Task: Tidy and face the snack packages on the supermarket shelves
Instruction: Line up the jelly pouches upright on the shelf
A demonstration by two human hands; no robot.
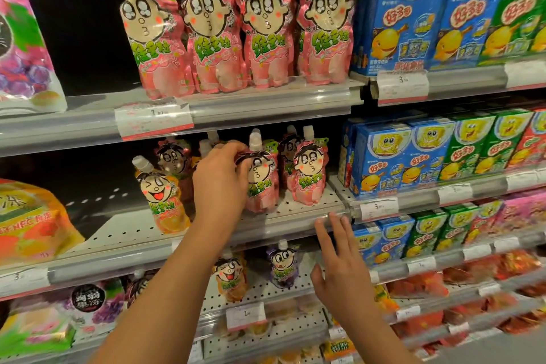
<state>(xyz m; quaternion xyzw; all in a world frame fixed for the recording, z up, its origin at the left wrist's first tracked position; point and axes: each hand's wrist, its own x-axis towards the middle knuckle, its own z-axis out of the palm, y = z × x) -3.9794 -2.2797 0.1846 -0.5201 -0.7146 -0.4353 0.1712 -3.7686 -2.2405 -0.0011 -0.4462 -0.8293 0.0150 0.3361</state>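
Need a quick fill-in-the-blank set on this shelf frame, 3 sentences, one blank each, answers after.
1. The left hand grips a ____ spouted pouch on the middle shelf.
2. The right hand holds ____, fingers spread.
3. The orange pouch stands to the ____ of the left hand.

Answers: pink; nothing; left

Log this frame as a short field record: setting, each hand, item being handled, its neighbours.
setting: supermarket shelves of spouted jelly pouches and blue and green snack boxes
left hand: grips the top of a pink pouch on the middle shelf
right hand: fingers straight, holds nothing, in front of the shelf edge
neighbours: second pink pouch to the right, orange pouch to the left
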